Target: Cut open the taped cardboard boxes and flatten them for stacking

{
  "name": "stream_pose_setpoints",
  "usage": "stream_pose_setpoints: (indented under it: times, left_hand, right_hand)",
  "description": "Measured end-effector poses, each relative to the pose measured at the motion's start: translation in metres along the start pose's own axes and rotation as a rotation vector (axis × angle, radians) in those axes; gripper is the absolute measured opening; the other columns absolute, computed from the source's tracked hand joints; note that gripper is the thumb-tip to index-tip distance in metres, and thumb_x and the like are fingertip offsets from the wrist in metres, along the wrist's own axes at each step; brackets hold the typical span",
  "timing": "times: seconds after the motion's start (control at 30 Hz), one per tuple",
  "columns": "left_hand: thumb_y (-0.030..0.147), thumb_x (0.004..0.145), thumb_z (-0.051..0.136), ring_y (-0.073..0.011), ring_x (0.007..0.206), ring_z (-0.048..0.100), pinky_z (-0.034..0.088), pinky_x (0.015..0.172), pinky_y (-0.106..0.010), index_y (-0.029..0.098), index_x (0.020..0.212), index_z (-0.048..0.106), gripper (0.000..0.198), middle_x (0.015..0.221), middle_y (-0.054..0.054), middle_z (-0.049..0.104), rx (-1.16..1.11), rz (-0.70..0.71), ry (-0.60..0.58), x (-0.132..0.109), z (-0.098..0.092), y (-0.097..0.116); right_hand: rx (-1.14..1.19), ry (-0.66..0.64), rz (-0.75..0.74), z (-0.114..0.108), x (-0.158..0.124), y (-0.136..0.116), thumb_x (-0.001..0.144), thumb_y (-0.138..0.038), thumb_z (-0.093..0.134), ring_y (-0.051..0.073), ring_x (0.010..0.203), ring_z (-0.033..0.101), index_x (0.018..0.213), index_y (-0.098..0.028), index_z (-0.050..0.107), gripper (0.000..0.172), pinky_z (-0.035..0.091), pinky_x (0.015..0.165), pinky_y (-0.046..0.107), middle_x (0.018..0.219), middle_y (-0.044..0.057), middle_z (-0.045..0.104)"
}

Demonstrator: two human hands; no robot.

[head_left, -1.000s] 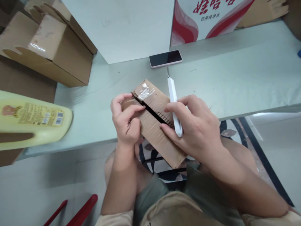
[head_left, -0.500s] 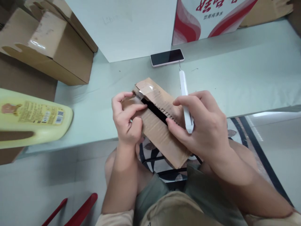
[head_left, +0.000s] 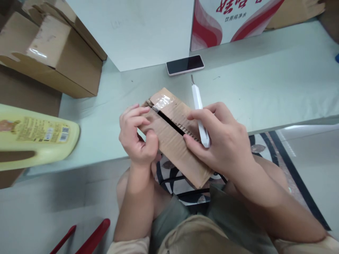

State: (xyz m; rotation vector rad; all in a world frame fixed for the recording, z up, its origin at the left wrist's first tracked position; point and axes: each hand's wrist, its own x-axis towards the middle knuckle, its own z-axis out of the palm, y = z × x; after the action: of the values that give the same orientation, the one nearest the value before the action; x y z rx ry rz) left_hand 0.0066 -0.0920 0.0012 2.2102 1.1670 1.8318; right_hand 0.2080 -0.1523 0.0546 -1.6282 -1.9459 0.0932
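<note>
A small brown cardboard box point(head_left: 173, 146) is held tilted over my lap, with a narrow dark gap running along its top between the flaps. Clear tape point(head_left: 162, 102) clings to its far end, and one flap edge is torn to the corrugation. My left hand point(head_left: 139, 135) grips the box at its left end with curled fingers. In my right hand point(head_left: 225, 139) is a white utility knife point(head_left: 197, 98), its thin blade out and pointing away from me. The right thumb presses on the box beside the gap. The box's underside is hidden.
A phone point(head_left: 185, 65) lies on the pale green tabletop point(head_left: 275, 81) beyond the box. Behind it stand a white panel point(head_left: 143, 31) and a red-and-white carton point(head_left: 212, 28). Cardboard boxes point(head_left: 76, 60) and a yellow jug point(head_left: 53, 137) are at the left. Red legs point(head_left: 92, 236) show below.
My left fingers have drawn back from the gap toward the box's left end. The gap looks narrower. The knife has shifted slightly left, its tip now apart from the phone in view.
</note>
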Motion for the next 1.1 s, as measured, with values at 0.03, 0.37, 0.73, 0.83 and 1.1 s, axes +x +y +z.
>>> stream_pose_setpoints:
  times: [0.03,0.37,0.73,0.83,1.1]
  left_hand:
    - [0.014,0.076,0.053,-0.0260,0.110,0.071,0.055,0.108,-0.055,0.026,0.097,0.061,0.026,0.104,-0.002,0.076,-0.003,0.006,-0.003,0.000,0.000,0.000]
    - [0.009,0.072,0.052,-0.0250,0.091,0.069,0.059,0.088,-0.049,0.024,0.087,0.063,0.024,0.082,-0.002,0.074,0.005,-0.012,0.017,-0.005,-0.002,-0.001]
    - [0.010,0.074,0.050,-0.0215,0.086,0.065,0.055,0.082,-0.044,0.024,0.083,0.061,0.020,0.078,-0.001,0.065,-0.018,-0.073,0.048,-0.007,0.002,-0.001]
    - [0.009,0.074,0.049,-0.0218,0.086,0.065,0.054,0.085,-0.043,0.024,0.083,0.061,0.021,0.079,-0.001,0.066,-0.032,-0.080,0.055,-0.008,0.003,-0.001]
    - [0.005,0.073,0.048,-0.0226,0.086,0.063,0.054,0.084,-0.044,0.025,0.084,0.061,0.026,0.079,-0.001,0.066,-0.060,-0.096,0.053,-0.007,0.003,0.000]
  right_hand:
    - [0.004,-0.015,-0.002,0.000,0.000,0.000,0.090,-0.032,0.066,0.018,0.083,0.064,0.115,-0.026,0.067,0.025,0.040,0.054,0.027,0.108,0.006,0.064]
    - [0.034,-0.079,-0.160,0.001,0.004,0.003,0.097,-0.035,0.060,0.022,0.084,0.062,0.114,-0.023,0.069,0.023,0.045,0.068,0.034,0.105,0.008,0.067]
    - [0.324,-0.079,-0.465,-0.006,0.007,0.011,0.097,-0.022,0.057,0.022,0.104,0.073,0.126,-0.021,0.063,0.030,0.046,0.088,0.039,0.105,0.004,0.080]
    - [0.327,-0.047,-0.424,-0.006,0.006,0.011,0.096,-0.023,0.056,0.023,0.098,0.074,0.119,-0.021,0.064,0.025,0.048,0.085,0.039,0.099,0.005,0.079]
    - [0.287,-0.065,-0.429,-0.004,0.007,0.011,0.095,-0.023,0.055,0.023,0.093,0.071,0.121,-0.020,0.065,0.029,0.047,0.082,0.038,0.101,0.005,0.079]
